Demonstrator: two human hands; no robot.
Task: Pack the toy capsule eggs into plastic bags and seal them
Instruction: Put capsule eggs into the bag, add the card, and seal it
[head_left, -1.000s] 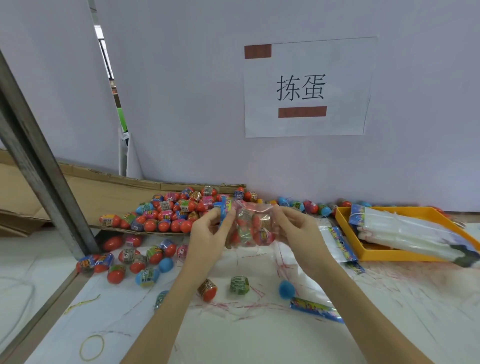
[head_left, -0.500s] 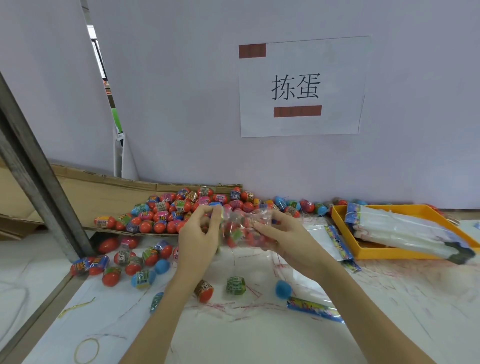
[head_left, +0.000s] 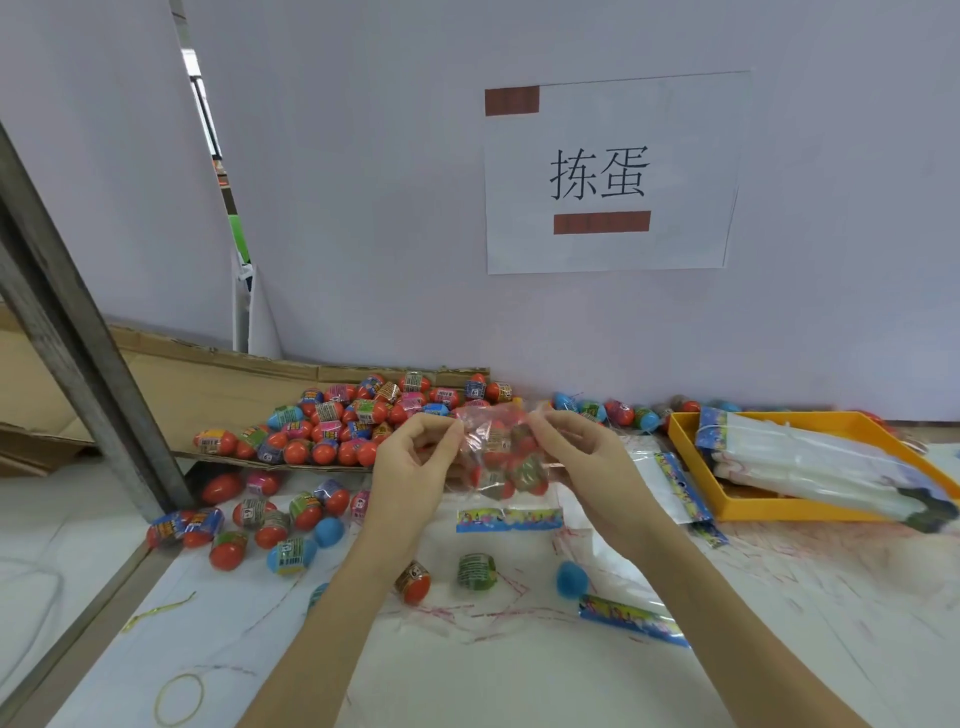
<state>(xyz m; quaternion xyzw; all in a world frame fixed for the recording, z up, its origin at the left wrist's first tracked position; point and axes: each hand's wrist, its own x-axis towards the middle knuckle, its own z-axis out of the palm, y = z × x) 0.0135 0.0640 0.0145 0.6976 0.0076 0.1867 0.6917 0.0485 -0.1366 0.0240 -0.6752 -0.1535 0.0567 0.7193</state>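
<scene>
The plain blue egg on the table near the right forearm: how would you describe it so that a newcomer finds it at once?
Start at the orange tray on the right of the table, then look down and to the left, just below the hands. There lies the plain blue egg, right of a green-wrapped egg and just above a rolled printed bag. Unlike its neighbours, it shows no printed wrapper.

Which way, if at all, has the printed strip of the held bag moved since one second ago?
Yes. The printed strip was up beside the left hand; now it hangs under the bag, lower and nearer the loose green egg.
</scene>
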